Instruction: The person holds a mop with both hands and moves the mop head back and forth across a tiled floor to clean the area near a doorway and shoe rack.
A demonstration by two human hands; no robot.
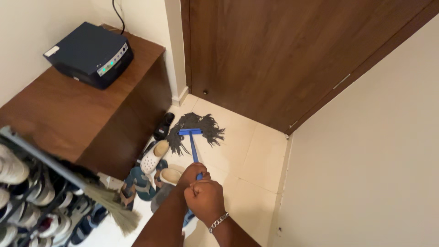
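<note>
Blue mop handle sits clamped in both fists, left hand ahead of right hand, steadying it. Its dark string head lies spread on the floor tiles beside the sandals, near the wooden door.

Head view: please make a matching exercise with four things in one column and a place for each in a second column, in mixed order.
Things:
1. mop head
2. dark box
3. broom
4. mop handle

Places:
A. on top of the wooden cabinet
B. gripped by the left hand and right hand
C. on the tiled floor near the wooden door
D. leaning by the shoe rack

Pairs: 1-C, 2-A, 3-D, 4-B
</note>
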